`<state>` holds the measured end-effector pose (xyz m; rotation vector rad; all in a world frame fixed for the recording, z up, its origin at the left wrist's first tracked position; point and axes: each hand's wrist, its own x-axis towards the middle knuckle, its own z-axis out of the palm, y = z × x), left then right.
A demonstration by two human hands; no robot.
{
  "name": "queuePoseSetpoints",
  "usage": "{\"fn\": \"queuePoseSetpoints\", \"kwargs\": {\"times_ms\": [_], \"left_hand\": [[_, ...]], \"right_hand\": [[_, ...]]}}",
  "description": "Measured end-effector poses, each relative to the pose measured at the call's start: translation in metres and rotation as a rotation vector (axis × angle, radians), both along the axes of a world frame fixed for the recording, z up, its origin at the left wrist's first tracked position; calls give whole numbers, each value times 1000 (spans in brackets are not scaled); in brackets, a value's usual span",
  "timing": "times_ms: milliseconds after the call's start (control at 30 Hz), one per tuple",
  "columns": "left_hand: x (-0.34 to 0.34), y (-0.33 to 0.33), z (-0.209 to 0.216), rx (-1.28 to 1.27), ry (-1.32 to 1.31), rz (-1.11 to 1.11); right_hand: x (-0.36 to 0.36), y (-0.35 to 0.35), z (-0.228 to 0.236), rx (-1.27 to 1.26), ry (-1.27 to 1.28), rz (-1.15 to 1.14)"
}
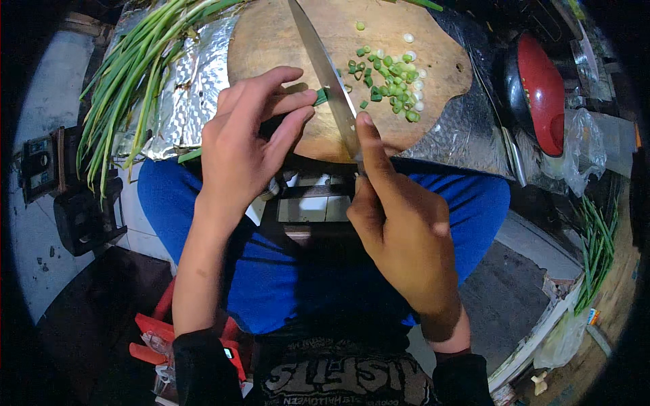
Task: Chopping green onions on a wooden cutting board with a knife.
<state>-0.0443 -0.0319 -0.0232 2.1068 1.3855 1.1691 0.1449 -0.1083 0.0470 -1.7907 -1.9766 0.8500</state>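
Note:
My right hand grips a kitchen knife by its handle, the index finger laid along the blade's top. The long blade slants up and left across a round wooden cutting board. Left of the blade, my left hand pinches green onion stalks, whose cut ends show at the fingertips beside the knife. Most of their length is hidden under the hand. Chopped green onion lies scattered on the board to the right of the blade, pale and dark green rounds mixed.
A bunch of whole green onions drapes over silver foil at the left. To the right stand a red and black pan-like vessel and a clear plastic bag. More green stalks lie at the far right. My blue-clad knees flank the board.

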Motion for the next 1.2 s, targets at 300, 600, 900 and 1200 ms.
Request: {"fn": "queuePoseSetpoints", "kwargs": {"times_ms": [300, 600, 900, 1200], "left_hand": [[0, 1, 1, 2, 18, 3], [3, -1, 8, -225, -125, 21], [5, 0, 15, -423, -282, 77], [4, 0, 10, -386, -240, 70]], "right_hand": [[-11, 18, -14, 128, 115, -13], [-7, 24, -19, 200, 147, -2], [-9, 18, -6, 220, 152, 22], [-12, 15, -1, 176, 124, 41]]}}
